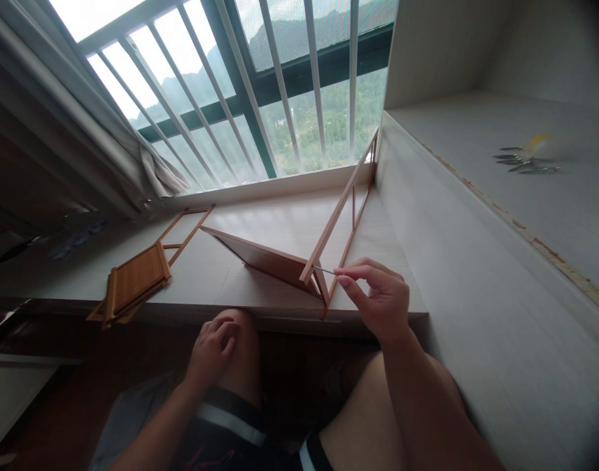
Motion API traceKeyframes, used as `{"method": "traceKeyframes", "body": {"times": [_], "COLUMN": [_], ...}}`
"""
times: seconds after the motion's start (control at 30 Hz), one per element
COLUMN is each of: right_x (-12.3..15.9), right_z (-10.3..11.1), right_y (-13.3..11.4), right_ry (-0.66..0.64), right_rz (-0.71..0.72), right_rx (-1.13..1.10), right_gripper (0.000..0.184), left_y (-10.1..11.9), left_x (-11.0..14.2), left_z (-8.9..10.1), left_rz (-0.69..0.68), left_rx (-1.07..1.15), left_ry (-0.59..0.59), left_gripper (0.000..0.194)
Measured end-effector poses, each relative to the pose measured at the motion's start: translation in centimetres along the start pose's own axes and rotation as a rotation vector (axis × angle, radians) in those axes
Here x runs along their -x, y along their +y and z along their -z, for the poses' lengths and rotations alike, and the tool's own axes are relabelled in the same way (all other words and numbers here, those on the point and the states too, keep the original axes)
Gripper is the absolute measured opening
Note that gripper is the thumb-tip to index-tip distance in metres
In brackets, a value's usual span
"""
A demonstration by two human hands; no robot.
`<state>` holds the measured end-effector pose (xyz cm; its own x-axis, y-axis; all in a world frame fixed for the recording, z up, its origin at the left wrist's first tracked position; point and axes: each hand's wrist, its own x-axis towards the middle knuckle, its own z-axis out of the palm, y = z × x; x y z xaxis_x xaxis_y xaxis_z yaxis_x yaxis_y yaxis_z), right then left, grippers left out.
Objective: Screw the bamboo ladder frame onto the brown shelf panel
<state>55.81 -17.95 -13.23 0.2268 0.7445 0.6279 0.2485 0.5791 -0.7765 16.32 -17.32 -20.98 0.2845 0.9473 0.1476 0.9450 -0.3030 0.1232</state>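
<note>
My right hand (378, 291) pinches a thin metal rod (325, 269) between thumb and fingertips; whether it is a long screw or a hex key I cannot tell. The rod's far end meets the near end of a wooden frame (336, 219), which stands on its edge. A brown wooden panel (264, 258) leans at an angle beside this frame, its right end close to the frame's near end. My left hand (213, 347) rests on my left knee with its fingers curled in, and nothing shows in it.
On the white ledge (274, 216) at left lie a slatted wooden piece (138, 282) and another wooden frame (184, 235). Several metal pieces (525, 161) lie on the raised shelf (476, 124) at right. A barred window (279, 85) and a curtain (83, 98) border the ledge.
</note>
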Motion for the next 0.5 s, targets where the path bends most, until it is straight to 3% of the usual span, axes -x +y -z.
{"method": "traceKeyframes", "body": {"times": [0.5], "right_x": [0.55], "right_z": [-0.75], "right_y": [0.13], "right_ry": [0.024], "right_rz": [-0.194], "right_rx": [0.030], "right_gripper": [0.027], "left_y": [0.03], "left_x": [-0.03], "left_z": [-0.01], "left_rz": [0.006], "left_rx": [0.000], "left_ry": [-0.019], "left_gripper": [0.023]}}
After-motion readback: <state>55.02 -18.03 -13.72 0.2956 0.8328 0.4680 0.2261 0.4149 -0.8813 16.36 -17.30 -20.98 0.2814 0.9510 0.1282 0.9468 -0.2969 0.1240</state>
